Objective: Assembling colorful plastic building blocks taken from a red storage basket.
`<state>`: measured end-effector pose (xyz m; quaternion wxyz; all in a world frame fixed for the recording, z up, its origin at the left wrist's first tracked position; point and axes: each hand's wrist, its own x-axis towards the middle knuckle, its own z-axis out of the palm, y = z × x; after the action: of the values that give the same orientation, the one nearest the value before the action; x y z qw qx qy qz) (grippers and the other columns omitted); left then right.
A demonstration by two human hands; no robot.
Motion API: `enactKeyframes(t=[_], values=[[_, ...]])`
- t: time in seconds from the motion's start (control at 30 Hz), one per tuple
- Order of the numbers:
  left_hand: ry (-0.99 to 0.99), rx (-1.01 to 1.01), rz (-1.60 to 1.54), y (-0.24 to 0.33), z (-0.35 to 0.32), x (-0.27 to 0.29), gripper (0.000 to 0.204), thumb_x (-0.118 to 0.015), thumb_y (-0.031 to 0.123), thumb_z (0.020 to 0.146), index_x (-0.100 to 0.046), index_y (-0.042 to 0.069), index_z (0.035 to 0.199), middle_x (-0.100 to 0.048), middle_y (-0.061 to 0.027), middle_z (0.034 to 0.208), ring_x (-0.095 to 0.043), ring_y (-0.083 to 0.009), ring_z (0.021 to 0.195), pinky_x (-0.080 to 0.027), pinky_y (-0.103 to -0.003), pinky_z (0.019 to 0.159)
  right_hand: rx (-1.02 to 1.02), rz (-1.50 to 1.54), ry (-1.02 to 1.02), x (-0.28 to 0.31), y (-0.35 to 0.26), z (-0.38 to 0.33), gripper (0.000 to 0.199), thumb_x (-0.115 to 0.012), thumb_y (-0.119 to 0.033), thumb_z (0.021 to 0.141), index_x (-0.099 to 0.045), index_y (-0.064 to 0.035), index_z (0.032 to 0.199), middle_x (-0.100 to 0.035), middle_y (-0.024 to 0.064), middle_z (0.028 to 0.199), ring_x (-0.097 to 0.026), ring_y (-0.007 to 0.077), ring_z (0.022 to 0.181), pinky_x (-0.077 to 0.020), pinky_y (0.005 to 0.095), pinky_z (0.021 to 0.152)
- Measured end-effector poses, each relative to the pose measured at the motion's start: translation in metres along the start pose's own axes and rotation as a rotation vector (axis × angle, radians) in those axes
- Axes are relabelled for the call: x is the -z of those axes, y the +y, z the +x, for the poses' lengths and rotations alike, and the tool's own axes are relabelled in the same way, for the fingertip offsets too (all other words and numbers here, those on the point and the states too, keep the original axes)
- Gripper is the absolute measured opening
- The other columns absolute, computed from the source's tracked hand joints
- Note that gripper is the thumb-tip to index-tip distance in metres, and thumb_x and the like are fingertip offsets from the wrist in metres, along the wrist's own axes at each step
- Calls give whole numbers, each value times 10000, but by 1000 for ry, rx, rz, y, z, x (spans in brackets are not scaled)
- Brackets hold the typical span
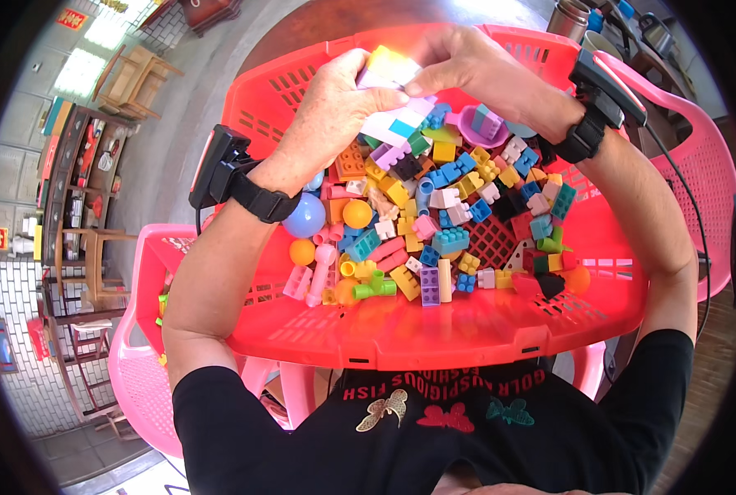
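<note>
Both hands meet over the far side of a red plastic basket (401, 342) full of toy building blocks. My left hand (339, 103) is closed on a joined cluster of white and pale lavender building blocks (382, 125). A bright yellow block (389, 62) sits on top, washed out by glare. From the right, my right hand (463, 70) pinches the same cluster, its thumb touching the lavender part. The fingers partly hide how the pieces join. Just below lie a light purple cup-shaped piece (475, 136) and an orange block (351, 161).
Loose blocks fill the basket, with a blue ball (304, 216), an orange ball (356, 214) and a green pipe piece (375, 285) among them. Pink plastic chairs (702, 177) stand at both sides. A brown round table (318, 29) is beyond the basket, and wooden shelves (71, 190) stand far left.
</note>
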<state>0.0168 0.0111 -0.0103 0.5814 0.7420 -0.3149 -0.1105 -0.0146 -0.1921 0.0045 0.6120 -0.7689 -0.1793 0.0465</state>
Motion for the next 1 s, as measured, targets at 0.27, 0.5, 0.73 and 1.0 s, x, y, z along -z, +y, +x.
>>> enactKeyframes(t=[0.27,0.5,0.73,1.0], values=[[-68,-22,17,-14,12,3,297,-716,84,774,-582,-3,1025,-650,-64,930,-623,-129,838,-492,-266,730,251,-632,91,-3,1,0,543,-791,-195,635,-560,23,1075,-625,150,865,-635,277,847,-497,335,732],[39,91,-333,-4,12,10,320,-676,60,822,-537,9,1106,-631,-73,998,-636,-149,919,-539,-286,782,79,-700,-43,26,-4,-2,651,-754,-209,715,-408,-14,1231,-575,173,954,-566,307,886,-457,408,772],[189,-54,-488,-5,12,4,485,-691,34,811,-412,10,1206,-567,-97,1055,-622,-170,934,-561,-300,770,611,-770,206,-12,11,-4,863,-805,-134,619,-341,-15,1336,-475,196,1193,-558,352,1048,-488,376,869],[3,-63,-195,4,5,6,668,-777,188,758,-372,12,1258,-524,-128,1150,-560,-203,1057,-494,-319,885,478,-896,153,-16,6,-6,916,-808,-81,607,-293,-1,1360,-484,224,1204,-545,375,1071,-478,393,903]])
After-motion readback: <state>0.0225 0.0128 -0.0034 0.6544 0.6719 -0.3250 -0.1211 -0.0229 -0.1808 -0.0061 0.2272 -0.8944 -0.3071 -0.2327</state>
